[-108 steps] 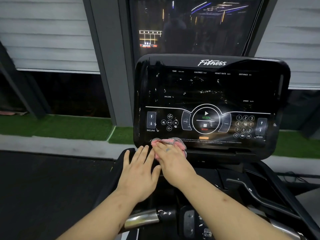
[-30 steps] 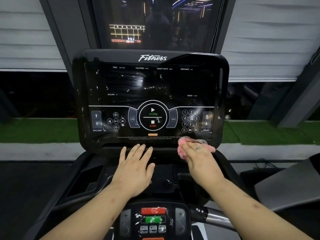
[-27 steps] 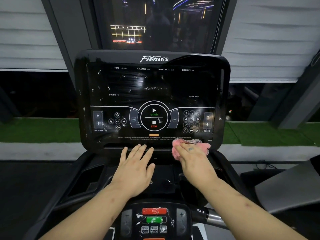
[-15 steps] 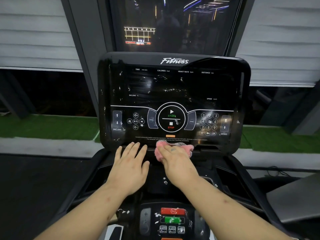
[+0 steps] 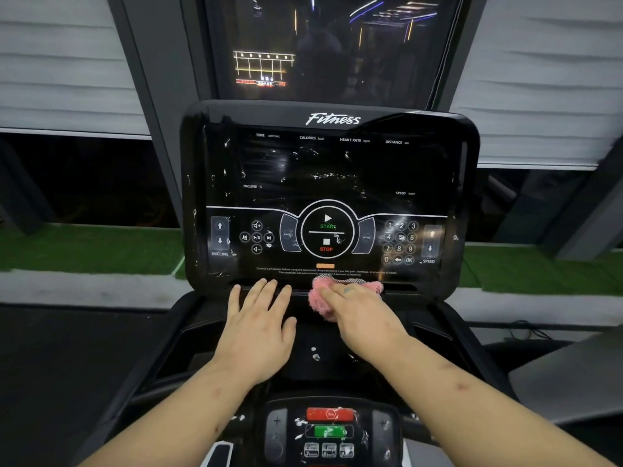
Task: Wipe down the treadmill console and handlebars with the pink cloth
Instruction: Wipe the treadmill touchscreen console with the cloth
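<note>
The black treadmill console (image 5: 330, 170) fills the middle of the head view, its glossy face marked with white smears. My right hand (image 5: 362, 311) lies flat on the pink cloth (image 5: 320, 298) and presses it against the console's lower edge, just under the STOP button. My left hand (image 5: 258, 326) rests flat, fingers straight, on the ledge to the left of the cloth. A lower control pad (image 5: 328, 433) with red and green buttons sits between my forearms. The handlebars are mostly hidden by my arms.
Dark side trays (image 5: 435, 335) flank the ledge below the console. Behind it stand a dark window (image 5: 330, 45), grey blinds (image 5: 539, 79) and a strip of green turf (image 5: 87, 247). A grey surface (image 5: 556, 375) lies at the right.
My right hand has slid the pink cloth leftward along the console's lower edge, from under the keypad to under the STOP button. My left hand has stayed on the ledge.
</note>
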`<action>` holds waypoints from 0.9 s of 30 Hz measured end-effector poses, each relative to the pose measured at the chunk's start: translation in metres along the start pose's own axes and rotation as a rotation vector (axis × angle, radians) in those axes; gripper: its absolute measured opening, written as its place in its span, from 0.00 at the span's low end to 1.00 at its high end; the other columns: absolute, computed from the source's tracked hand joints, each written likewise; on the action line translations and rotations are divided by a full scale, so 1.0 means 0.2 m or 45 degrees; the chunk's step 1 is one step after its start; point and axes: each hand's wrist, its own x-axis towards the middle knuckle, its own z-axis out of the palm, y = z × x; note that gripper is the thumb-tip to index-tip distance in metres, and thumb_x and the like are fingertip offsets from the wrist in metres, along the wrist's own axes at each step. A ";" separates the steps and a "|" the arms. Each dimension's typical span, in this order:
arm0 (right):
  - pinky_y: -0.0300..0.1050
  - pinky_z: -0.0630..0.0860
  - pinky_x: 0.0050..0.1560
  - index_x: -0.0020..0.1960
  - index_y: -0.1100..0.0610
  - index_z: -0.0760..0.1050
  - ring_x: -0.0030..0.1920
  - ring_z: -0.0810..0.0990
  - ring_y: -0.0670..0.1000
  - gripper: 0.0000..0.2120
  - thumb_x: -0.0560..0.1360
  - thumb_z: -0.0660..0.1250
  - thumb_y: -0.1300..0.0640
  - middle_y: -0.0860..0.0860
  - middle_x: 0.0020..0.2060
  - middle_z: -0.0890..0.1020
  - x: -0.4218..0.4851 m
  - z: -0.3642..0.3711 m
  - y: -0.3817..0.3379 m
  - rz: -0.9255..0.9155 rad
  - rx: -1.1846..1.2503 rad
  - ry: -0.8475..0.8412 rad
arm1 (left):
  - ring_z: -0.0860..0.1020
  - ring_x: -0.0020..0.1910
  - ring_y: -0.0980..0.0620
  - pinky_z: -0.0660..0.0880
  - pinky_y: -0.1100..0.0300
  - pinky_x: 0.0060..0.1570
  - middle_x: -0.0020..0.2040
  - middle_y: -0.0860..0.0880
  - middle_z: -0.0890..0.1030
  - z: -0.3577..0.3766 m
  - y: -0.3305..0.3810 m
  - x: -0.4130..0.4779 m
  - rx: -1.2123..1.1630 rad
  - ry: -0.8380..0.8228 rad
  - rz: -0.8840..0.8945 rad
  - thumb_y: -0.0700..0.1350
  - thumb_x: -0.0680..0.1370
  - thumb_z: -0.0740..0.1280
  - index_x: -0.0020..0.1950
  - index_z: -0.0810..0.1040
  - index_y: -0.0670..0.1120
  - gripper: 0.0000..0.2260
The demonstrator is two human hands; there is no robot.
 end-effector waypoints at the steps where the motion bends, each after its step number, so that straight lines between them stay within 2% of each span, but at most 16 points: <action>1: 0.53 0.65 0.75 0.82 0.52 0.59 0.73 0.70 0.57 0.32 0.80 0.60 0.63 0.53 0.75 0.72 -0.02 0.00 0.04 0.005 -0.003 -0.013 | 0.50 0.83 0.50 0.39 0.41 0.81 0.84 0.50 0.58 0.00 0.03 0.01 -0.003 -0.005 0.010 0.59 0.85 0.51 0.84 0.56 0.53 0.28; 5: 0.55 0.70 0.71 0.82 0.50 0.61 0.70 0.73 0.56 0.34 0.77 0.63 0.63 0.51 0.73 0.74 -0.11 0.00 0.20 0.021 -0.035 -0.027 | 0.49 0.83 0.51 0.38 0.41 0.80 0.84 0.50 0.57 0.02 0.15 0.02 0.005 -0.030 0.060 0.59 0.85 0.51 0.84 0.55 0.54 0.27; 8: 0.56 0.71 0.70 0.79 0.52 0.66 0.70 0.74 0.56 0.35 0.74 0.69 0.63 0.52 0.71 0.76 -0.17 -0.04 0.32 0.019 -0.042 -0.012 | 0.50 0.83 0.51 0.38 0.41 0.80 0.84 0.50 0.58 0.04 0.24 0.04 -0.008 -0.034 0.079 0.58 0.85 0.51 0.84 0.56 0.54 0.27; 12: 0.53 0.74 0.67 0.73 0.50 0.74 0.66 0.76 0.55 0.29 0.74 0.63 0.67 0.51 0.67 0.80 -0.26 -0.13 0.44 0.145 0.099 0.091 | 0.51 0.83 0.51 0.38 0.41 0.80 0.83 0.50 0.59 0.05 0.34 0.07 -0.025 -0.032 0.108 0.59 0.85 0.51 0.84 0.56 0.54 0.27; 16: 0.44 0.71 0.68 0.73 0.50 0.75 0.67 0.76 0.52 0.25 0.80 0.61 0.66 0.49 0.67 0.80 -0.37 -0.14 0.58 0.307 0.298 0.187 | 0.50 0.83 0.52 0.39 0.42 0.81 0.83 0.51 0.58 0.08 0.44 0.10 -0.046 -0.052 0.132 0.59 0.85 0.51 0.84 0.55 0.54 0.27; 18: 0.42 0.71 0.68 0.73 0.48 0.76 0.63 0.79 0.51 0.23 0.81 0.61 0.65 0.48 0.63 0.82 -0.41 -0.13 0.63 0.346 0.400 0.257 | 0.52 0.83 0.52 0.42 0.43 0.81 0.83 0.51 0.59 0.10 0.49 0.11 -0.055 -0.044 0.145 0.59 0.85 0.51 0.84 0.56 0.54 0.27; 20: 0.39 0.76 0.60 0.71 0.43 0.76 0.50 0.81 0.44 0.21 0.84 0.61 0.61 0.45 0.51 0.83 -0.43 -0.15 0.66 0.491 0.594 0.331 | 0.52 0.82 0.52 0.43 0.44 0.81 0.83 0.51 0.59 0.12 0.53 0.12 -0.060 -0.042 0.156 0.59 0.85 0.51 0.84 0.56 0.55 0.27; 21: 0.34 0.77 0.52 0.70 0.41 0.77 0.44 0.81 0.40 0.20 0.85 0.60 0.59 0.43 0.46 0.82 -0.43 -0.16 0.68 0.556 0.713 0.380 | 0.51 0.83 0.52 0.42 0.44 0.81 0.84 0.51 0.57 0.12 0.56 0.13 -0.062 -0.041 0.166 0.59 0.85 0.50 0.84 0.55 0.55 0.27; 22: 0.28 0.75 0.45 0.69 0.39 0.77 0.42 0.81 0.38 0.19 0.85 0.60 0.58 0.42 0.46 0.82 -0.43 -0.19 0.69 0.611 0.821 0.446 | 0.49 0.83 0.52 0.41 0.44 0.81 0.84 0.51 0.55 0.12 0.58 0.14 -0.063 -0.035 0.178 0.59 0.85 0.50 0.84 0.54 0.55 0.27; 23: 0.24 0.72 0.44 0.68 0.40 0.78 0.46 0.82 0.40 0.18 0.85 0.60 0.58 0.43 0.49 0.83 -0.41 -0.22 0.71 0.642 0.883 0.526 | 0.48 0.83 0.52 0.40 0.44 0.81 0.84 0.51 0.53 0.12 0.61 0.15 -0.064 -0.024 0.193 0.58 0.85 0.50 0.84 0.52 0.55 0.27; 24: 0.22 0.70 0.47 0.68 0.41 0.78 0.53 0.82 0.43 0.18 0.85 0.61 0.58 0.44 0.54 0.84 -0.39 -0.26 0.73 0.658 0.910 0.615 | 0.46 0.83 0.51 0.40 0.45 0.81 0.85 0.51 0.52 0.12 0.64 0.17 -0.063 -0.007 0.212 0.58 0.85 0.50 0.85 0.52 0.55 0.27; 25: 0.23 0.69 0.53 0.69 0.42 0.78 0.58 0.81 0.46 0.18 0.85 0.61 0.58 0.45 0.59 0.84 -0.37 -0.31 0.75 0.665 0.891 0.709 | 0.45 0.83 0.51 0.39 0.45 0.81 0.85 0.50 0.50 0.12 0.67 0.18 -0.059 0.007 0.232 0.58 0.85 0.50 0.85 0.51 0.55 0.28; 27: 0.35 0.70 0.63 0.71 0.45 0.77 0.63 0.79 0.49 0.18 0.84 0.61 0.58 0.47 0.63 0.83 -0.29 -0.45 0.82 0.663 0.780 0.882 | 0.44 0.83 0.50 0.39 0.45 0.81 0.85 0.49 0.49 0.12 0.73 0.20 -0.058 0.022 0.269 0.58 0.85 0.51 0.85 0.51 0.54 0.28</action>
